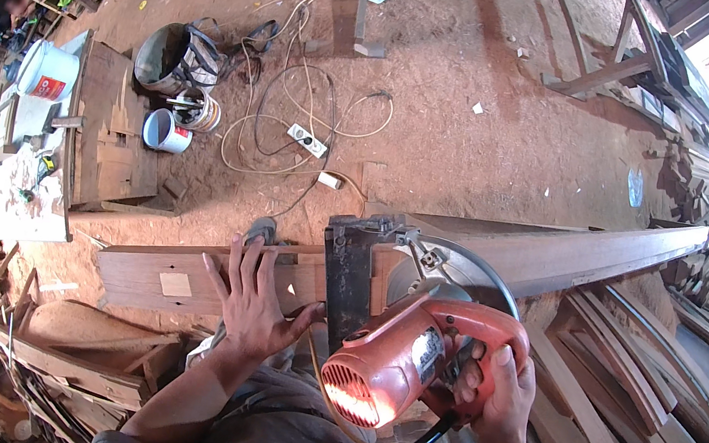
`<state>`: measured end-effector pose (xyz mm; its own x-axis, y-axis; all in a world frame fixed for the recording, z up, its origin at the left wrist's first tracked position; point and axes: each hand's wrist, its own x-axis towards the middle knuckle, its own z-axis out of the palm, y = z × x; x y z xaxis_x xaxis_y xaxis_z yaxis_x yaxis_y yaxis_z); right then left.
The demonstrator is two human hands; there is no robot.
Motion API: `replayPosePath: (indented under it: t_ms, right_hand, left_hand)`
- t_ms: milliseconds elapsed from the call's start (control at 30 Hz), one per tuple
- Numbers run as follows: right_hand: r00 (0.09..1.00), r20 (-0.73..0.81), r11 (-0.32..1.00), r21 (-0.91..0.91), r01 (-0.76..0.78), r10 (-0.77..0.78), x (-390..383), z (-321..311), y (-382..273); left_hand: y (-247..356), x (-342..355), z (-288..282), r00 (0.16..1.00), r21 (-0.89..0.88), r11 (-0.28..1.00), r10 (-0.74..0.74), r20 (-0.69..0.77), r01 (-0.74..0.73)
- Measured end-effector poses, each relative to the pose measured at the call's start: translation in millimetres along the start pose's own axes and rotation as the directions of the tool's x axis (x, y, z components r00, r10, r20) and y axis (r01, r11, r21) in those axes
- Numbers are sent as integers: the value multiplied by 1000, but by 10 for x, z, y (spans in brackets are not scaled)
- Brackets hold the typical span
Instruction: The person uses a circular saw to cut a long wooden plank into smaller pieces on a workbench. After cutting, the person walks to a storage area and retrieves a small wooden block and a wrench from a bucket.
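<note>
Circular saw (375,372): sits across the timber at the middle of the view, red motor housing toward the wearer, vented end nearest the body.
Base plate (347,282): spans the timber, dark and straight-edged, just beside the left thumb; contact underneath hidden from view.
Round metal guard (461,264): curves grey beyond the housing; cannot tell whether the blade is turning.
Right hand (499,394): wraps around the saw's red rear handle (475,319), fingers curled through the loop, thumb on the outer side.
Left hand (249,307): lies spread wide, palm down, on the board (141,274) left of the saw; grasps nothing; thumb stretched toward the base plate.
Pale square patch (174,285): marks the board's face, left of the spread fingers.
Long beam (575,260): runs from behind the saw toward the upper right; cannot tell whether joined to the board.
Stacked planks (633,366): lie at angles to the right of the saw.
Power strip (307,140): rests white on the reddish ground beyond the board, among looping cables (289,82).
Buckets: stand or lie at upper left, including a large dark one (156,54) and a smaller pale one (169,134).
</note>
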<state>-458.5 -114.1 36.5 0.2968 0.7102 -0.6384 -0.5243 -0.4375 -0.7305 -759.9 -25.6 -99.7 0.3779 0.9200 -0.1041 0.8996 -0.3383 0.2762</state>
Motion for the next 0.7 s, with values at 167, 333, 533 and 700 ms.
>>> replayPosePath:
  t_ms: [167,333,533,700]
  right_hand:
    - [1000,-7,1000,-17,-2,2,23,23,-29]
    - [1000,-6,1000,-6,11,-11,64,28,-35]
    - [1000,20,1000,-3,21,-21,117,38,-53]
    - [1000,8,1000,9,16,-16,136,60,-68]
  left_hand:
    - [3,7,-14,1000,-8,1000,4,-3,-4]
    - [3,14,-12,1000,5,1000,13,-16,-13]
    - [0,15,-12,1000,-2,1000,4,-11,-5]
    - [2,21,-16,1000,9,1000,0,3,0]
